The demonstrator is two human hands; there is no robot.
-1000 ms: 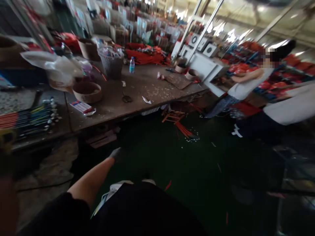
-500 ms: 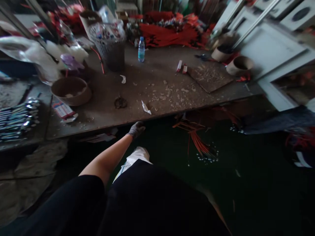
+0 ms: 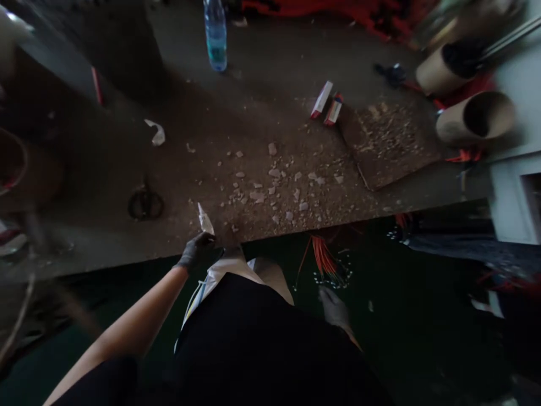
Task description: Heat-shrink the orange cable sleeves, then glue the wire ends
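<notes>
My left hand [image 3: 195, 249], in a grey glove, is at the front edge of the workbench [image 3: 177, 175], its fingers curled together. Right at its fingertips is a white paper scrap [image 3: 204, 217]; whether they grip it is hidden. A pair of dark scissors [image 3: 145, 204] lies to the left of the scrap. My right hand [image 3: 333, 307], also gloved, hangs low beside my body, smeared by motion. Beyond it, near the floor, is a bundle of orange-red cords [image 3: 323, 256] with pale tips.
Pale chips [image 3: 274, 192] are scattered across the bench, with more on a brown board [image 3: 393, 152]. Two small boxes [image 3: 327, 104] and a water bottle [image 3: 216, 39] stand farther back. Cardboard tubs [image 3: 473, 118] are on the right, another round tub [image 3: 25, 169] on the left.
The view has come closer to the bench and tilted down. My left hand has moved up to the paper scrap at the edge. My right hand has come into view.
</notes>
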